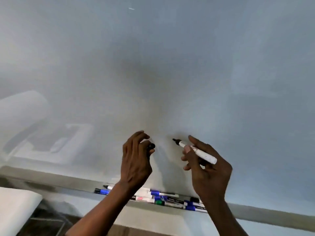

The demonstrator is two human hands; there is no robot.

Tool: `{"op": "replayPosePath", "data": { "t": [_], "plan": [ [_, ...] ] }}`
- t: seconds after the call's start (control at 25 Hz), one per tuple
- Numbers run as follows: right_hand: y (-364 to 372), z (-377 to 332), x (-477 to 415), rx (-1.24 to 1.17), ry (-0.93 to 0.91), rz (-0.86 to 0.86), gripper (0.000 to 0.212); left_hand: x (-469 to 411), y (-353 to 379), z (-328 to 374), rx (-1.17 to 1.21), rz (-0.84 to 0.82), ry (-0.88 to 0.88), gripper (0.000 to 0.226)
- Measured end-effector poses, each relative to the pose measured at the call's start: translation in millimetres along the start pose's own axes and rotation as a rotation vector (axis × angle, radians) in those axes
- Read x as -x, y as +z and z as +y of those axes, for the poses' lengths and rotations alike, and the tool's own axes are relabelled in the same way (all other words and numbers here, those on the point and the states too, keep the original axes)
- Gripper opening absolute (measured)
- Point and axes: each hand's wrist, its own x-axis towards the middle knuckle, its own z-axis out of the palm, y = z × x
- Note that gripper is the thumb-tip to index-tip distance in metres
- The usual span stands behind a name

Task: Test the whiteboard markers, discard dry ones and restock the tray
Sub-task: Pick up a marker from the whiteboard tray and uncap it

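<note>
Because a whiteboard marker [203, 155] is a light, stiff plastic tube with a smooth, rather slippery barrel, it is best held around the middle of the barrel. That keeps the fingers well back from the soft felt tip [174, 139], which smears on skin and can flatten under hard pressure. The right grip [207, 169] has it roughly so: thumb and fingers pinch the white barrel toward its front half, and the blunt rear end sticks out above the hand. The black tip points up and to the left, near the whiteboard [153, 65]; whether it touches the surface cannot be told. The left grip [134, 160] is closed on the small black cap [151, 146], pinched at the fingertips. The cap sits about level with the marker's tip and a little apart from it, with bare board between them. Being tiny and light, the cap is easy to drop, so a firm pinch suits it. Below both hands, the tray [59, 182] along the board's lower edge carries a loose heap of spare markers [162, 197] with blue, black, green and red caps, lying mostly lengthwise and partly hidden behind the wrists. No fresh ink shows on the board near the tip, so the test stroke looks not yet made.
</note>
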Motion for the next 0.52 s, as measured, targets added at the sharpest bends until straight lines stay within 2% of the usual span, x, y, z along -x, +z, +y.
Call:
{"op": "replayPosePath", "data": {
  "t": [0.16,0.32,0.36,0.52],
  "plan": [
    [50.0,-49.7,-48.5,0.073,-0.302,0.025,0.021,-105.6,-54.3,-34.1,0.028,0.206,0.146,0.012],
    [97.5,-106.2,-97.8,0.192,-0.588,0.101,0.022,-200.3,-104.9,-58.6,0.001,0.342,0.334,0.010],
    [108.1,-122.1,-110.7,0.218,-0.659,0.129,0.022,-222.0,-116.5,-60.5,-0.009,0.372,0.357,0.007],
    [140.0,-169.6,-162.9,0.367,-0.892,0.275,0.025,-292.7,-159.2,-58.1,-0.030,0.435,0.365,0.018]
  ]
}}
